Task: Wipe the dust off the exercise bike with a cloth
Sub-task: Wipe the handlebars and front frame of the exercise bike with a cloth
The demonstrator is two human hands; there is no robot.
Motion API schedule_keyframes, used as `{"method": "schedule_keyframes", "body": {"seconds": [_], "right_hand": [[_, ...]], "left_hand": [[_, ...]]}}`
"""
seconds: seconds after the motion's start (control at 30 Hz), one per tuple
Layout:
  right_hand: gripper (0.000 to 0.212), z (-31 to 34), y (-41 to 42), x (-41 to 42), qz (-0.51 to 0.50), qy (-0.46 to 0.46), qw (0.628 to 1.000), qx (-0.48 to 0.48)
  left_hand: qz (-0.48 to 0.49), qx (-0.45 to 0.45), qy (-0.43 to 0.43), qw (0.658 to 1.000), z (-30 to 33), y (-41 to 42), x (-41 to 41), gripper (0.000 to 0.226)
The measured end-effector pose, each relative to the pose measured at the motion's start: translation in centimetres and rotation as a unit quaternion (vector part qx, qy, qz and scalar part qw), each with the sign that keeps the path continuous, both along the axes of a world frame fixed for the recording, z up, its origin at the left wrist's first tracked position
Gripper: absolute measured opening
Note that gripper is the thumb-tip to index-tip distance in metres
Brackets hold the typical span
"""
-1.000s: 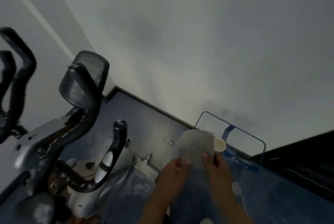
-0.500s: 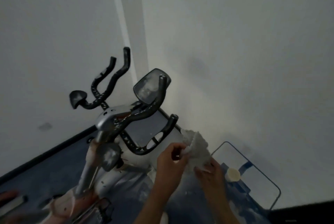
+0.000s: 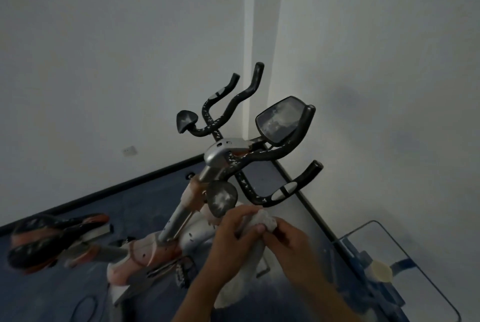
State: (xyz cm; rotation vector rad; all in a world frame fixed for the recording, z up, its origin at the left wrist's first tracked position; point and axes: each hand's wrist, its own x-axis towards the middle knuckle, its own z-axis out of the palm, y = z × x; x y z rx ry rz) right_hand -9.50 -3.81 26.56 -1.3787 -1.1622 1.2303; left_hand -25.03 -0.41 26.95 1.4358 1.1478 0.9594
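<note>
The exercise bike (image 3: 223, 158) stands in the room corner, with black handlebars speckled white, a dusty console screen (image 3: 279, 119), a grey stem and a pale pink body. Its black and orange saddle (image 3: 52, 238) is at the lower left. Both hands hold a bunched grey-white cloth (image 3: 263, 220) just below the right handlebar grip (image 3: 285, 189). My left hand (image 3: 233, 233) grips the cloth from the left. My right hand (image 3: 288, 243) pinches it from the right. The rest of the cloth hangs down under my hands.
White walls meet in a corner behind the bike. The floor (image 3: 145, 199) is blue carpet with a dark skirting board. A blue wire-framed stand (image 3: 389, 264) with a cream round lid (image 3: 380, 271) sits at the lower right. A wall socket (image 3: 130, 151) is low on the left wall.
The view has swung left and back, bringing the whole bike and saddle into sight. My hands have bunched the flat cloth into a wad and brought it close under the right handlebar.
</note>
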Motion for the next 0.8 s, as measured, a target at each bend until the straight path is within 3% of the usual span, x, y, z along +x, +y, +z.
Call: {"method": "schedule_keyframes", "body": {"seconds": [0.13,0.23,0.3,0.37,0.43,0.6,0.8], "right_hand": [[0.027,-0.2,2.4,-1.9,0.019,-0.047,0.998,0.024],[0.027,-1.5,4.6,-2.0,-0.053,-0.142,0.986,0.066],[0.026,-2.9,6.3,-0.8,-0.102,-0.285,0.945,0.121],[0.033,-4.6,7.9,0.8,-0.085,-0.454,0.87,0.173],[0.044,-6.0,8.8,2.3,-0.059,-0.558,0.81,0.17],[0.048,-7.8,9.1,3.1,-0.056,-0.618,0.771,0.143],[0.054,-8.1,9.0,2.9,-0.079,-0.595,0.783,0.162]], "left_hand": [[0.04,-0.007,0.008,0.999,-0.4,2.0,-3.0,0.02],[0.074,-0.012,0.023,0.997,-1.6,4.2,-5.4,0.02],[0.082,-0.031,0.017,0.996,-2.5,5.6,-7.0,0.027],[0.088,-0.039,0.024,0.995,-3.5,6.8,-8.8,0.026],[0.088,-0.043,0.032,0.995,-4.6,7.6,-10.6,0.019],[0.07,-0.044,0.077,0.994,-7.2,8.5,-13.0,0.017],[0.007,0.012,0.105,0.994,-7.1,9.3,-10.7,0.01]]}}
